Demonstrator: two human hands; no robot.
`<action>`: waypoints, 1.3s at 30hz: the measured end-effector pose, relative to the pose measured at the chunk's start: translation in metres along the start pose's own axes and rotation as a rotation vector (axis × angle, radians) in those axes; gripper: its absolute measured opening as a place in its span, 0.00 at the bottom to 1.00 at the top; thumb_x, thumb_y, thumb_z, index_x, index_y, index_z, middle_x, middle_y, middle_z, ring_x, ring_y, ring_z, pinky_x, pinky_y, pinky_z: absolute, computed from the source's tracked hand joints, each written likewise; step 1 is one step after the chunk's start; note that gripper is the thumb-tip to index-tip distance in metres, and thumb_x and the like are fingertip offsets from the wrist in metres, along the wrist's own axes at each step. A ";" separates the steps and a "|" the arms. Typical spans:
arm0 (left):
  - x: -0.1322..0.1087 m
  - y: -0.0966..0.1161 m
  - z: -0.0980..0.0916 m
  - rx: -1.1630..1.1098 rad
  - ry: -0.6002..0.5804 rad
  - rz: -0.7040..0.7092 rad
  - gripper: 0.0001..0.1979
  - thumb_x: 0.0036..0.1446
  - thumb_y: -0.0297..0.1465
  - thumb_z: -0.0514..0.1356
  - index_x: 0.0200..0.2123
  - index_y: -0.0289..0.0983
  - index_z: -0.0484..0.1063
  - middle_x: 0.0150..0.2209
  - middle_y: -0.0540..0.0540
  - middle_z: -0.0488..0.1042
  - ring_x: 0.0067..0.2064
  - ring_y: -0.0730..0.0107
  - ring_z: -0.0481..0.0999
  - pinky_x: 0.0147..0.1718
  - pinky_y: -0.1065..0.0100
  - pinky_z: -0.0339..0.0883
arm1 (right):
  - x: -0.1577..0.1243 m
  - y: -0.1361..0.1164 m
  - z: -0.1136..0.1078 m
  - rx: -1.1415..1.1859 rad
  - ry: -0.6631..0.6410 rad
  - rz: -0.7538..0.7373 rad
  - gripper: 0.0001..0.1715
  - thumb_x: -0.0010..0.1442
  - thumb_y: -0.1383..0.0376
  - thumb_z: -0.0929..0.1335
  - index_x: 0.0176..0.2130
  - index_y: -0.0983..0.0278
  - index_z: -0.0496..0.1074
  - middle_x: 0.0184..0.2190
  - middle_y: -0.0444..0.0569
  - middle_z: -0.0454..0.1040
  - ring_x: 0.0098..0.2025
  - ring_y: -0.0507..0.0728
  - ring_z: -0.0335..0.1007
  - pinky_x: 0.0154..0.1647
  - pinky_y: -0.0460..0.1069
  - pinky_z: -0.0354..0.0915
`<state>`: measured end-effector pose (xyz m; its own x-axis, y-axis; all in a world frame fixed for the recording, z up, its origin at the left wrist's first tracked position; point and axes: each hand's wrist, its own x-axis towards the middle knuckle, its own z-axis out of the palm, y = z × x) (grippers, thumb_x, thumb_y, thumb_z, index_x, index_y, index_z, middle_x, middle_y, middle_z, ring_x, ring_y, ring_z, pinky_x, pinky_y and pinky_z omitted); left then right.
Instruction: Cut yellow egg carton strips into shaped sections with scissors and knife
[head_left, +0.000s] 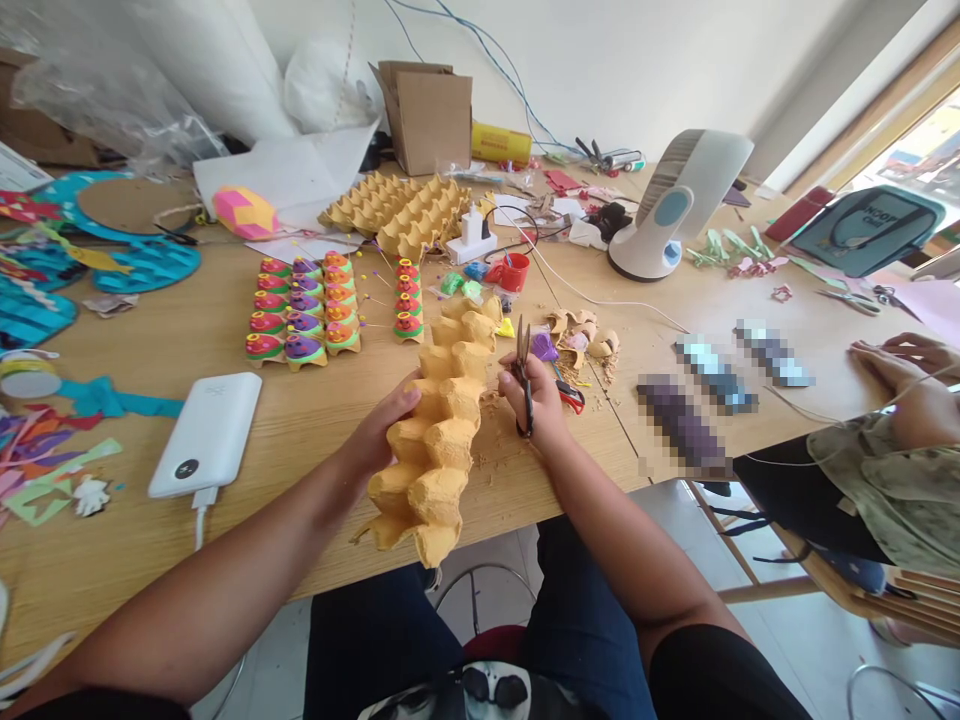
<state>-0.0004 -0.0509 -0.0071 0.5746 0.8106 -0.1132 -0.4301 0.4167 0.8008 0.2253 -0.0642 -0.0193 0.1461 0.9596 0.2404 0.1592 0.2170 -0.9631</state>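
My left hand (pixel 375 435) grips the left side of a long yellow-brown strip of egg carton (pixel 442 420) that runs from the table's front edge up toward the middle. My right hand (pixel 536 405) is closed round the handles of dark scissors (pixel 523 375), blades pointing up and slightly apart, just right of the strip. Cardboard crumbs lie on the table beside the scissors.
Painted carton cups (pixel 304 310) stand in rows behind; whole egg trays (pixel 397 210) lie beyond. A white power bank (pixel 206 435) sits left, a white fan (pixel 679 205) back right, a red cup (pixel 514 272) at the middle. Another person's hands (pixel 907 375) rest at right.
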 end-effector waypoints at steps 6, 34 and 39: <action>0.001 -0.001 0.005 0.040 -0.035 0.019 0.33 0.61 0.42 0.70 0.67 0.56 0.66 0.52 0.49 0.82 0.50 0.54 0.82 0.43 0.59 0.75 | 0.004 0.001 0.002 0.158 0.055 -0.037 0.24 0.57 0.47 0.74 0.44 0.56 0.65 0.30 0.40 0.69 0.32 0.53 0.67 0.36 0.50 0.65; 0.001 -0.005 0.002 0.076 -0.009 -0.007 0.34 0.60 0.42 0.70 0.67 0.49 0.68 0.55 0.46 0.81 0.49 0.56 0.83 0.42 0.62 0.78 | 0.005 0.005 -0.002 0.083 0.126 0.047 0.23 0.58 0.49 0.74 0.45 0.55 0.64 0.30 0.39 0.64 0.32 0.54 0.64 0.33 0.49 0.63; 0.000 -0.004 0.003 0.041 0.000 -0.021 0.36 0.59 0.40 0.71 0.68 0.51 0.66 0.53 0.47 0.82 0.48 0.57 0.84 0.41 0.63 0.79 | 0.006 0.006 -0.002 0.136 0.125 0.038 0.25 0.58 0.49 0.74 0.47 0.56 0.64 0.33 0.40 0.66 0.34 0.54 0.64 0.36 0.49 0.62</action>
<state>0.0032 -0.0534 -0.0085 0.5834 0.8018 -0.1298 -0.3890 0.4161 0.8219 0.2290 -0.0579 -0.0235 0.2707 0.9399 0.2081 0.0189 0.2110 -0.9773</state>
